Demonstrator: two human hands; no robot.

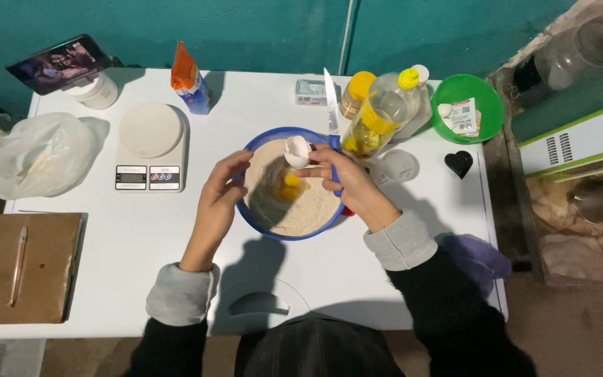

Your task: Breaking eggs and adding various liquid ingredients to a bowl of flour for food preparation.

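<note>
We take the round blue plastic bowl of pale flour (pixel 256 222) as our landmark; it sits near the middle of the white table (pixel 413 126). Our right hand (pixel 347 178) hangs over the bowl's far right rim, fingers curled closed around two things at once: a broken white eggshell (pixel 297 150) pinched at the fingertips above the flour, and a knife with a blue handle and a long steel blade (pixel 330 105) that points up and away from the bowl. A yellow egg yolk (pixel 290 180) lies in a hollow in the flour, just below the shell. Our left hand (pixel 219 199) rests against the bowl's left rim, fingers loosely bent and half open, thumb reaching over the flour; it grips nothing that we can see. Both forearms, in dark sleeves with grey cuffs, angle in from the near edge toward the bowl.

Left of the bowl stands a white digital kitchen scale (pixel 151 146). Just right of it lean a clear plastic bottle with a yellow label (pixel 370 122) and, beyond that, a green plastic bowl (pixel 486 98).
</note>
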